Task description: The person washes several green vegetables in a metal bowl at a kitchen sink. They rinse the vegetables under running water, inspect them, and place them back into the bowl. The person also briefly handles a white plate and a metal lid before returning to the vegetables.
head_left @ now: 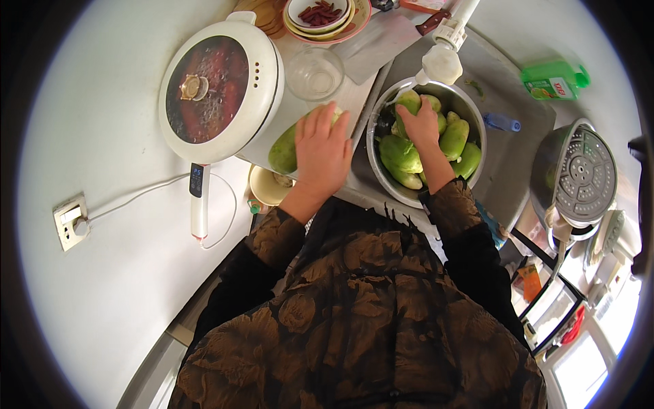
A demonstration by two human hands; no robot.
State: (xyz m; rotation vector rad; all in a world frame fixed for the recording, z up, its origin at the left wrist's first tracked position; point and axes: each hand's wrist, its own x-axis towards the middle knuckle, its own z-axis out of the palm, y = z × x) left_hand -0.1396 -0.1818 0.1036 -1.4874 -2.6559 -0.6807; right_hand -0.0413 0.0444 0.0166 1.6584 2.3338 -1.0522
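My left hand (323, 151) lies over a green radish (284, 151) on the white worktop. Its fingers are stretched out, and its palm hides how firmly it touches the radish. With thumb and fingers around another green radish (407, 104), my right hand (423, 125) reaches into a stainless steel bowl (374, 153). Several more green radishes (454, 139) fill that bowl, which stands in the sink (503, 158). The white tap (442, 64) hangs just over the bowl's far rim, with a thin stream at its spout.
A lidded white electric pan (271, 110) steams at the left; its cord runs to a wall socket (70, 221). Beyond my left hand are a glass bowl (315, 74), a cleaver (378, 43) and stacked bowls (327, 35). At right are a green detergent bottle (554, 80) and a steamer insert (582, 171).
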